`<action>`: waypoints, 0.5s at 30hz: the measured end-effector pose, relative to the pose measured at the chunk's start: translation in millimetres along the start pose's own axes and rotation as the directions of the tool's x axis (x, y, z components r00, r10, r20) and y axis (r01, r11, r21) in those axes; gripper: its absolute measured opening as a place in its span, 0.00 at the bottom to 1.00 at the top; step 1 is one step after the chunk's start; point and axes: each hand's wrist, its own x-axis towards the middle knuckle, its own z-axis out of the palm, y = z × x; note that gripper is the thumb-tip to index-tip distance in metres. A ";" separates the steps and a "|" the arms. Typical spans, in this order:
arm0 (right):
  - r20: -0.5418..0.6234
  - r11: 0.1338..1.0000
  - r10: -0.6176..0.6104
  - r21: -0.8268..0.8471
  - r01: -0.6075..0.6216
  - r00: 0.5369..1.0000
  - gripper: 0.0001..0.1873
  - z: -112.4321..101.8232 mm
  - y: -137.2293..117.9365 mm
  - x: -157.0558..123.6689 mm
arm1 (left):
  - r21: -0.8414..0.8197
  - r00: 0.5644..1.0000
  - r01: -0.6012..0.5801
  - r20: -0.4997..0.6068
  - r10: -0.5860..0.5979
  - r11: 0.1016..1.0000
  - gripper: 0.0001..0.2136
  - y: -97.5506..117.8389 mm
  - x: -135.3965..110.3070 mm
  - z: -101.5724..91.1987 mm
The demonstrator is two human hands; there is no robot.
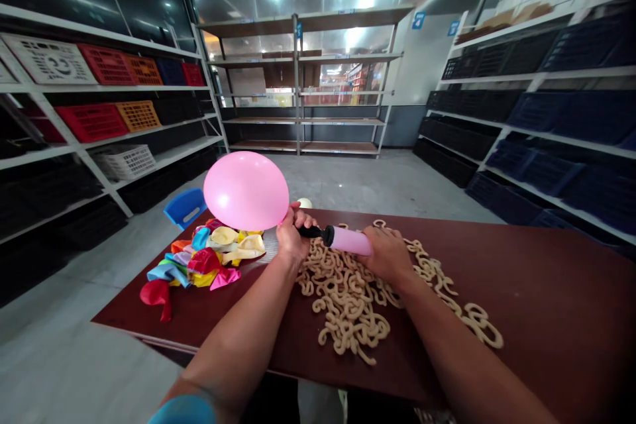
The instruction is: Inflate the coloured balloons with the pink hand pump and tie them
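Note:
A blown-up pink balloon (246,190) hangs above the dark red table (546,305), fitted on the black nozzle of a pink hand pump (342,239). My left hand (292,232) is closed round the balloon's neck at the nozzle. My right hand (385,253) is closed on the pump's far end. Both hands hover over a heap of beige curly pieces (358,298) spread on the table.
A pile of limp coloured balloons (199,262) lies at the table's left. A blue chair (185,207) stands behind it. Shelving with baskets lines the left (94,119), dark crates fill the right shelves (546,112), and wooden racks (303,79) stand at the back.

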 end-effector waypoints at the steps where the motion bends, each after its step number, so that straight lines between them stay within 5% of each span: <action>1: -0.001 1.000 0.004 0.000 -0.004 1.000 0.13 -0.4 0.9 0.4 | 0.001 1.000 0.001 0.003 -0.001 1.000 0.05 0.6 0.5 -0.3; 15: 0.031 0.983 0.166 -0.088 -0.163 0.986 0.19 3.5 44.4 -5.6 | 0.002 0.976 -0.146 -0.164 0.144 0.989 0.04 34.8 26.0 -17.2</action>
